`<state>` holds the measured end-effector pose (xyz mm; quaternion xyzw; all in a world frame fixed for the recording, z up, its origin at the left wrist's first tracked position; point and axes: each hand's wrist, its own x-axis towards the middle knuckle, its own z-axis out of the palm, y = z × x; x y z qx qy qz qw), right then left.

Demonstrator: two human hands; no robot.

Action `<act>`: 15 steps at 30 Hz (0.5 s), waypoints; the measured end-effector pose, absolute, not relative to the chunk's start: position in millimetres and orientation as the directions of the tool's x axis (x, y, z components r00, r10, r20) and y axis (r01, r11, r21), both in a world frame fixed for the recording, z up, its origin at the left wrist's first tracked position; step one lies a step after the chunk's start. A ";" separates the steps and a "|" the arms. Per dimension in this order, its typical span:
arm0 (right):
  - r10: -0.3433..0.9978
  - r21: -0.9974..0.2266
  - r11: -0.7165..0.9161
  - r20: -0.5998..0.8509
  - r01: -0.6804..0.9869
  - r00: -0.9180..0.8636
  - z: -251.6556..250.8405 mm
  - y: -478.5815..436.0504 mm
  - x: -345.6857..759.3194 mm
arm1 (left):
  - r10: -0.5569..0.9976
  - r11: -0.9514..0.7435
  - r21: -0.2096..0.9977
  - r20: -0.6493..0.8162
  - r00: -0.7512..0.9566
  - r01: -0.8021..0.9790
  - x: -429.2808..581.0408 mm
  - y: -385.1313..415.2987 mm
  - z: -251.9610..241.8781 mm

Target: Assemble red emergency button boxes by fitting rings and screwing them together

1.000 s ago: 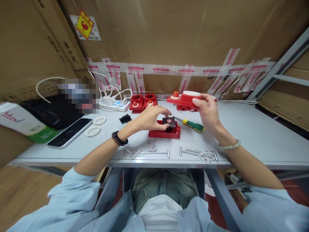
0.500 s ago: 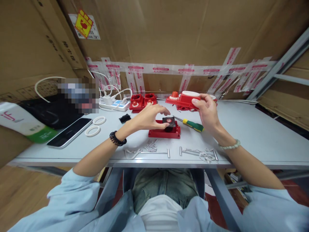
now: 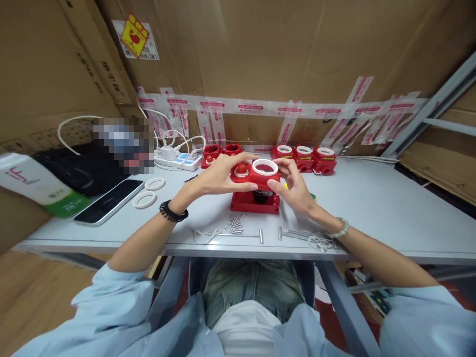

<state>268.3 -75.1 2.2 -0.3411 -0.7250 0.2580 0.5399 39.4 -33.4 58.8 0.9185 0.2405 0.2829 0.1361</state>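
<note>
Between my two hands is a red housing cover [image 3: 254, 179] with a white ring on top and a small red knob on its left part. My left hand [image 3: 223, 174] grips its left side, thumb at the front edge and fingers behind. My right hand [image 3: 293, 187] holds the right end with thumb and fingers. Just below sits an open red base [image 3: 245, 204] on the table, with a black part [image 3: 262, 197] standing in its right portion. The cover hovers over that part; whether they touch I cannot tell. A screwdriver [image 3: 314, 197] lies mostly hidden behind my right hand.
Several screws [image 3: 235, 225] and metal T-handle tools [image 3: 241, 234] lie along the front edge. Left are white rings [image 3: 144, 200], a phone [image 3: 109, 202] and a tube [image 3: 39, 186]. Behind stand a power strip [image 3: 182, 159] and red housings [image 3: 324, 161], against a cardboard wall [image 3: 238, 49].
My right hand has brought the red cover leftward and down, over the base. My left hand has left the black part and now grips the cover's left side.
</note>
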 end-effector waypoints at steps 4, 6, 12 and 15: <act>0.690 -0.571 0.719 0.657 0.397 -0.305 9.5 -78.6 272.5 | 0.515 -0.849 0.380 0.440 0.736 0.367 38.1 -30.8 54.3; 0.631 -0.416 0.755 0.672 0.507 -0.388 15.0 -78.7 274.7 | 0.513 -0.851 0.362 0.424 0.746 0.380 38.7 -30.3 51.5; 0.625 -0.244 0.729 0.617 0.639 -0.478 16.6 -72.5 277.2 | 0.509 -0.851 0.351 0.372 0.776 0.390 38.4 -26.4 42.2; 0.621 -0.203 0.723 0.611 0.661 -0.491 14.9 -73.0 277.2 | 0.504 -0.850 0.368 0.360 0.785 0.377 37.9 -25.9 39.8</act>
